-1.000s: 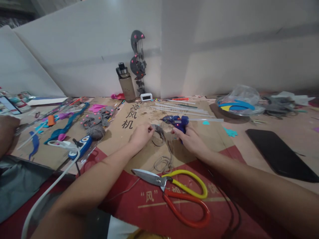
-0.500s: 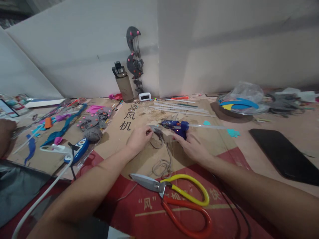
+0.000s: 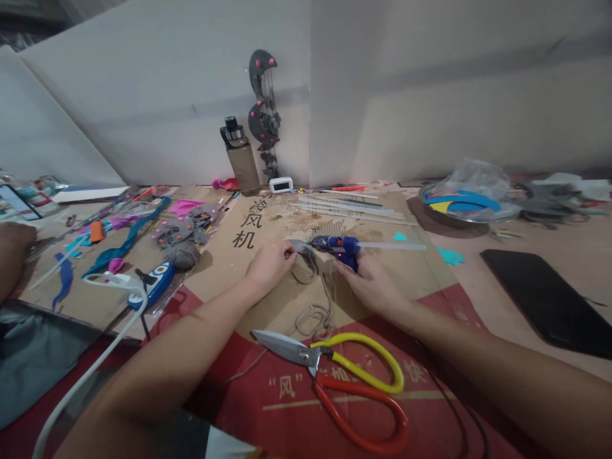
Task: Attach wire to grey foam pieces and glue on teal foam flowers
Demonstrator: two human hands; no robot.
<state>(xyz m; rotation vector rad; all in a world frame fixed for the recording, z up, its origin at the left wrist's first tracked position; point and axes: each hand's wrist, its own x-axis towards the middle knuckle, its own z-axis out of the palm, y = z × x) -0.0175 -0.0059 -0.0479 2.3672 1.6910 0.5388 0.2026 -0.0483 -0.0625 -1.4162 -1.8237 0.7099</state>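
Observation:
My left hand is closed, its fingers pinching a small grey piece that looks like felt or yarn. From it a strand of grey yarn runs down to loose loops on the cardboard. My right hand is wrapped round a blue hot glue gun, which has a red light lit and a clear glue stick sticking out of its back. The gun's nozzle points left, close to the grey piece; whether they touch I cannot tell. Large scissors with yellow and red handles lie spread in front of my hands.
Behind my hands lie glue sticks; a bottle stands by the wall. A black phone and a bowl are at right. Left are a yarn ball, a blue power strip and another person's hand.
The glue gun's nozzle and the grey piece have come closer together. My right hand has shifted slightly left relative to my left hand. The whole view has moved a little.

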